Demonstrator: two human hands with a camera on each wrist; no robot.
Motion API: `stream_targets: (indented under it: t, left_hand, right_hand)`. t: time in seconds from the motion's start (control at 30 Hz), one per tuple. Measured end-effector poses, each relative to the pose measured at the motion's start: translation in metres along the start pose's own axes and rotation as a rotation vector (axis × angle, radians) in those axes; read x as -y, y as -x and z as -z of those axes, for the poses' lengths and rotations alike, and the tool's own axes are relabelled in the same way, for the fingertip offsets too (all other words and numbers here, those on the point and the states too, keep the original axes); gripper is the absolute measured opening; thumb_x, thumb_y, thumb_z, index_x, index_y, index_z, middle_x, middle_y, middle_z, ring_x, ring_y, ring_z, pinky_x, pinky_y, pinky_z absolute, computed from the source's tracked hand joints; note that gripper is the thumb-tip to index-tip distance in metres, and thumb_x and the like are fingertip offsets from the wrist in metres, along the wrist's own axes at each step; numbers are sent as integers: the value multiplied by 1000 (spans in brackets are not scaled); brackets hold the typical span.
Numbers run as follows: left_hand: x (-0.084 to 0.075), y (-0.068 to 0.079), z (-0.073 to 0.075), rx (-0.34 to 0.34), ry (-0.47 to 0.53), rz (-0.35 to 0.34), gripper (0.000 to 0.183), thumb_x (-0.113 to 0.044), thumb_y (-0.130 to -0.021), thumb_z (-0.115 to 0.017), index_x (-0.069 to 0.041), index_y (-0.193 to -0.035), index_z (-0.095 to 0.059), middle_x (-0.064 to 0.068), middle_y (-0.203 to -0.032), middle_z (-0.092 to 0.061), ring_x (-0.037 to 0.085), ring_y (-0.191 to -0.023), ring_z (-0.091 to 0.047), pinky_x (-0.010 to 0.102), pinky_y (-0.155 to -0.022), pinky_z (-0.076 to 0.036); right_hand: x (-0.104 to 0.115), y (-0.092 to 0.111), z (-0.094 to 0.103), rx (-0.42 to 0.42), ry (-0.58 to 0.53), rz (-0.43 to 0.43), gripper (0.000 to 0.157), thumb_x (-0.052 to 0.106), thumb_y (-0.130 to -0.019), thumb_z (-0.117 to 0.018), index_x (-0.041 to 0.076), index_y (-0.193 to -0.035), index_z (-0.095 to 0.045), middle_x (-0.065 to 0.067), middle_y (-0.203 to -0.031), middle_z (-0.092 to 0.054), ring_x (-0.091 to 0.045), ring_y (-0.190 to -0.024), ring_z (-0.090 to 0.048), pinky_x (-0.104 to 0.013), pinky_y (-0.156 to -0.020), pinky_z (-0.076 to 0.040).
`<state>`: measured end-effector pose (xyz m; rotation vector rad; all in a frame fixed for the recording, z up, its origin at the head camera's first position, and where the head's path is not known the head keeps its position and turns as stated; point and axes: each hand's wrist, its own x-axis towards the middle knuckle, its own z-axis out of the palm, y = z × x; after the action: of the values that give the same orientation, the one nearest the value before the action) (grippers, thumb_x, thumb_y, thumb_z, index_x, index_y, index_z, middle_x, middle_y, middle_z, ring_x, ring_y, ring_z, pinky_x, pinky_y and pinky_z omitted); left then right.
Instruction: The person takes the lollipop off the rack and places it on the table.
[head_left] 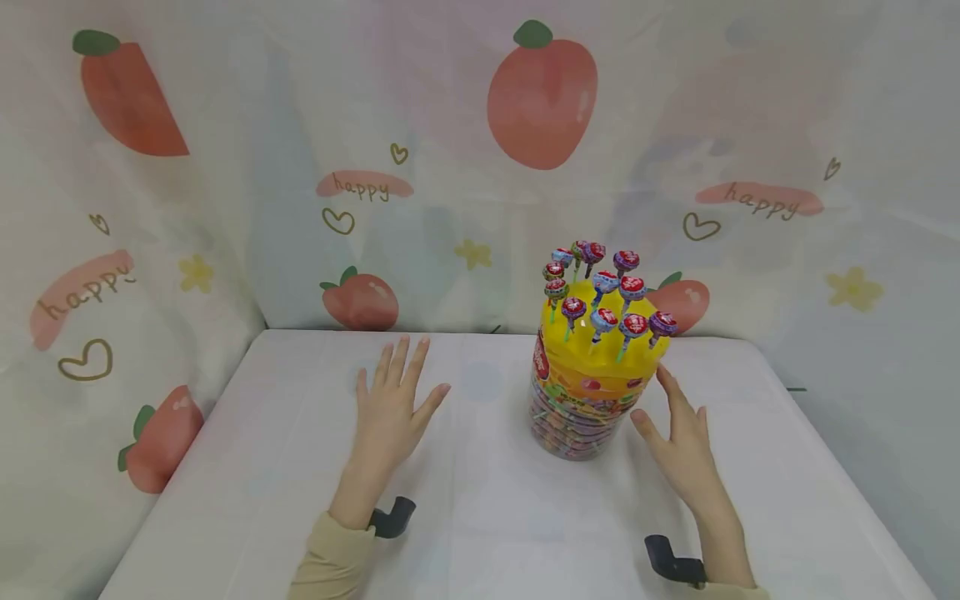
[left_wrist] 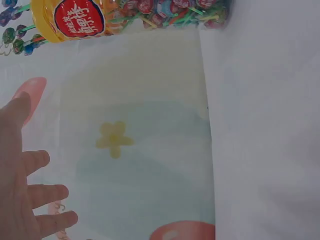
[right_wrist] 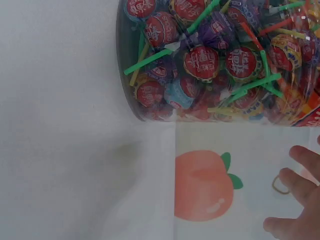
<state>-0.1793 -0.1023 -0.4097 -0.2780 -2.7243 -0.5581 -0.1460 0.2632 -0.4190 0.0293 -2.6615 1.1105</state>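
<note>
A clear plastic jar (head_left: 576, 433) packed with wrapped lollipops stands on the table, right of centre. Several lollipops (head_left: 632, 327) stick up out of its yellow lid (head_left: 577, 354), heads on top. My right hand (head_left: 684, 458) is beside the jar's right side, fingers loosely extended; whether the index fingertip touches the jar I cannot tell. To the jar's left, apart from it, my left hand (head_left: 385, 421) is held with fingers straight and spread, nothing in it. The right wrist view shows the lollipops inside the jar (right_wrist: 202, 62) close up. In the left wrist view, the red jar label (left_wrist: 79, 19) shows.
A white cloth covers the table (head_left: 480, 517). Behind it hangs a backdrop (head_left: 442, 108) printed with peaches, hearts and flowers, which also runs along both sides. A black wrist mount (head_left: 393, 518) sits on my left wrist, another mount (head_left: 672, 562) on my right.
</note>
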Motion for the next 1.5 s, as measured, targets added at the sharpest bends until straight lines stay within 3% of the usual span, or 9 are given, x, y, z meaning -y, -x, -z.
stream_targets:
  t: [0.07,0.3,0.5,0.53,0.63,0.7,0.77,1.07,1.5]
  left_hand:
    - [-5,-2,0,-9,19,-2,69,-58,-95,-43,-29,-154,-20,7,-160,-26,32,-148,-21,69,-110,-18]
    - [-22,-7,-2,-58,111,-34,67,-52,-96,-48,-25,-153,-25,10,-156,-33,36,-143,-32,65,-109,-27]
    - [-33,-11,-6,-95,160,-62,66,-49,-95,-51,-22,-152,-30,11,-153,-38,38,-138,-38,59,-108,-31]
    - [-35,-11,-7,-97,165,-64,66,-49,-95,-51,-21,-151,-30,10,-153,-38,37,-137,-38,59,-108,-32]
    - [-40,-13,-8,-97,190,-65,66,-48,-95,-52,-21,-151,-31,10,-153,-39,37,-137,-39,59,-108,-32]
    - [-42,-15,-8,-101,207,-66,65,-48,-95,-52,-21,-151,-32,10,-152,-40,37,-136,-40,59,-107,-33]
    - [-45,-17,-9,-108,224,-71,64,-47,-95,-52,-21,-150,-33,11,-151,-42,36,-135,-41,59,-106,-34]
    - [-57,-26,-12,-147,285,-81,61,-49,-97,-48,-22,-150,-33,6,-149,-45,30,-134,-44,56,-102,-39]
    - [-77,-41,-14,-345,378,-154,49,-36,-97,-52,-13,-139,-48,8,-133,-59,26,-116,-57,44,-96,-50]
  right_hand:
    - [0,1,-2,2,-34,-19,77,40,-96,-53,17,-156,-10,-25,-158,-19,-50,-144,-14,-66,-112,12]
    - [0,3,-6,24,-132,-119,77,41,-97,-52,28,-155,-4,-14,-162,-13,-45,-147,-11,-75,-105,-16]
    - [-4,5,-12,-21,-196,-85,75,34,-97,-54,24,-156,-8,-16,-160,-19,-41,-147,-16,-69,-111,-16]
    - [-5,6,-13,-28,-206,-77,75,32,-97,-54,23,-155,-9,-16,-160,-20,-40,-147,-18,-64,-114,-17]
    - [-7,7,-16,-50,-225,-53,73,26,-97,-55,23,-155,-11,-14,-159,-23,-37,-145,-24,-30,-120,-22]
    - [-7,7,-19,-63,-239,-44,73,23,-97,-56,23,-155,-12,-12,-159,-24,-36,-144,-27,-11,-113,-25]
    - [-7,6,-21,-76,-250,-33,74,20,-96,-57,24,-155,-13,-10,-159,-24,-36,-142,-30,-2,-104,-26]
    - [-3,6,-28,-132,-322,-24,74,10,-93,-60,21,-153,-18,-9,-156,-28,-32,-139,-34,-1,-97,-34]
    - [0,1,-40,-184,-374,-48,72,8,-92,-61,22,-152,-22,-4,-153,-33,-22,-137,-36,-3,-97,-35]
